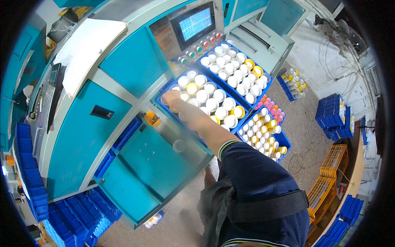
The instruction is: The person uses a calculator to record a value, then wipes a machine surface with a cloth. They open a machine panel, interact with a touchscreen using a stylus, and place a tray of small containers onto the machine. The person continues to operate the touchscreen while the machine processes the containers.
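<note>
A white bobbin (176, 88) at the blue crate's (161, 108) near-left corner is being gripped by the right hand (172, 99), fingers curled around it; a straight upward lift is probably advised.

1. A large machine (123, 107) with teal panels and grey edges fills the left and middle of the view.
2. On top of the machine, at its upper right part, there is a small control screen (194, 23) with a row of round coloured buttons (201, 46) just below it.
3. A white sheet of paper (88, 49) lies on the machine, to the left of the screen.
4. The floor (300, 131) to the right of the machine is grey concrete.
5. Stacks of blue crates (334, 115) stand on the floor well to the right of the machine, and yellow crates (329, 173) stand below them.
6. More blue crates (78, 214) are piled at the lower left of the machine.
</note>
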### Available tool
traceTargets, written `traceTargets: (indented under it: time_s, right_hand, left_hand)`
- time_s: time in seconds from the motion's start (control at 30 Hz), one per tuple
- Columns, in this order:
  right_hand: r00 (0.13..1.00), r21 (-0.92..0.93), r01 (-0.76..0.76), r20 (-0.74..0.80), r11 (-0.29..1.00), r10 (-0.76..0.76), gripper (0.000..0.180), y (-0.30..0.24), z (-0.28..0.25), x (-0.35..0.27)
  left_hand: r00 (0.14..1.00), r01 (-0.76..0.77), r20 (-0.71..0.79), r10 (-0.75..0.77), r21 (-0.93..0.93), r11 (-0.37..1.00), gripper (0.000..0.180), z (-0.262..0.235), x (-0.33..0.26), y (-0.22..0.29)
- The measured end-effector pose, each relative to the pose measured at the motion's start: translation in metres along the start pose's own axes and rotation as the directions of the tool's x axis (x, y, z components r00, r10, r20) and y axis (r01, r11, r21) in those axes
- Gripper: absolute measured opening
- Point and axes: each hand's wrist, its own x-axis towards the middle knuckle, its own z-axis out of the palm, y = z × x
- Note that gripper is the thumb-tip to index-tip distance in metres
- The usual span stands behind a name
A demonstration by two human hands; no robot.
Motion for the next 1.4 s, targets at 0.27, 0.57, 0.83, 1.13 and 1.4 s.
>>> traceTargets:
  time_s: [0.27,0.57,0.83,1.13,1.4]
  right_hand:
    - [0.975,0.916,-0.202,0.222,-0.346,0.019,0.021,0.055,-0.022,-0.12]
    - [0.821,0.821,-0.57,0.57,-0.029,-0.021,0.029,0.09,-0.031,-0.28]
    - [0.959,0.045,-0.211,0.202,0.976,0.198,0.015,0.073,-0.023,-0.321]
    - [0.91,0.581,-0.411,0.223,0.702,0.348,0.023,0.104,-0.018,-0.336]
    - [0.785,0.73,-0.546,0.617,-0.411,0.055,0.029,0.135,-0.017,-0.324]
  left_hand:
    - [0.921,-0.39,0.037,0.389,0.131,0.911,0.031,0.034,0.039,0.031]
    - [0.435,-0.899,0.107,0.894,0.098,0.426,0.016,0.11,0.072,0.325]
    - [0.274,-0.956,0.528,0.804,0.237,0.17,0.016,0.193,0.083,0.429]
    - [0.169,-0.895,0.675,0.718,0.411,-0.176,0.013,0.226,0.098,0.426]
    - [0.228,-0.973,0.213,0.95,0.076,0.216,0.006,0.188,0.054,0.438]
